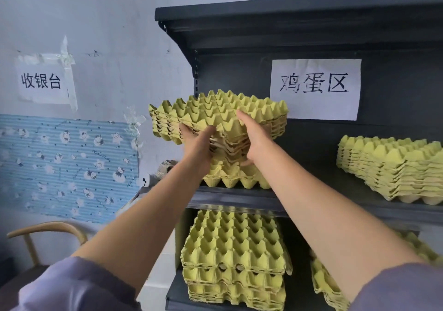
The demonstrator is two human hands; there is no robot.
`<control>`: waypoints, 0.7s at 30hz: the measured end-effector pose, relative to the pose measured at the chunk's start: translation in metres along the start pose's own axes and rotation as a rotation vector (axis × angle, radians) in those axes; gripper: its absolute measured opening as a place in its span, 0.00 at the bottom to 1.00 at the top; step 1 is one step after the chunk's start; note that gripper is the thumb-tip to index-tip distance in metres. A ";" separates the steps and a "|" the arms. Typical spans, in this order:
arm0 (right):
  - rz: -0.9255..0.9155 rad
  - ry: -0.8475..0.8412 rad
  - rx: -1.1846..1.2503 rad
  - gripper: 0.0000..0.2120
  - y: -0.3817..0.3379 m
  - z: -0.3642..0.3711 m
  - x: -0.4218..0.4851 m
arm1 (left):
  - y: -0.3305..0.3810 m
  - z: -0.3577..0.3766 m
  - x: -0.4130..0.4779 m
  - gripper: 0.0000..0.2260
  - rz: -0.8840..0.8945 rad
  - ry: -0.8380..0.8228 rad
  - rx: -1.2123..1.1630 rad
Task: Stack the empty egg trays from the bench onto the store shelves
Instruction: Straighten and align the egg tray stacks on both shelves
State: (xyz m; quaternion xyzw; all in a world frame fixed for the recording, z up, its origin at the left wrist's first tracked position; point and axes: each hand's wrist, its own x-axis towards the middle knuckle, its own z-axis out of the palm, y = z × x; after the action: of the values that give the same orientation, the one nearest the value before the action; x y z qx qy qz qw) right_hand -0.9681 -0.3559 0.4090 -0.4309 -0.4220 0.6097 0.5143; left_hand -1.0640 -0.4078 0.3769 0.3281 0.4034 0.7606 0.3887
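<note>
While the bundle of egg trays [215,110] hung just above the stack on the upper shelf [231,178], both hands gripped its near edge. The left hand [197,145] clasped the edge from below with the thumb on top. The right hand [255,140] laid its fingers [241,116] over the cups, and its thumb appeared to sit underneath. Holding it on both sides probably kept the soft, layered pulp from sagging or fanning apart. The bundle sat slightly skewed to the stack beneath, and I could not tell whether their far edges touched. It likely needed squaring so the cups would nest rather than perch.

The upper shelf [235,198] also carried a second stack [393,166] well to the right. Two more stacks, a lower stack [235,250] and a lower right stack [323,284], filled the shelf below. A paper sign [316,87] taped to the back panel presumably marked this bay for eggs, which would explain why the trays were gathered there. No desk was in view. The task looked well advanced.
</note>
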 end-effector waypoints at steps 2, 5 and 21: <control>0.062 -0.029 -0.060 0.48 -0.002 -0.007 0.010 | -0.010 0.014 0.001 0.47 0.018 0.061 0.118; 0.054 0.015 -0.065 0.32 -0.003 -0.018 0.032 | -0.025 0.030 -0.004 0.46 0.053 0.058 0.195; 0.025 0.062 -0.185 0.23 0.006 -0.062 0.097 | -0.032 -0.069 0.052 0.13 0.294 0.309 0.589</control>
State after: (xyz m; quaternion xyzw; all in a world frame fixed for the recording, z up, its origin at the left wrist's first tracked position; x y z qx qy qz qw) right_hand -0.9196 -0.2562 0.3773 -0.5004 -0.4551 0.5609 0.4774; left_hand -1.1345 -0.3762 0.3266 0.3615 0.6077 0.7003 0.0982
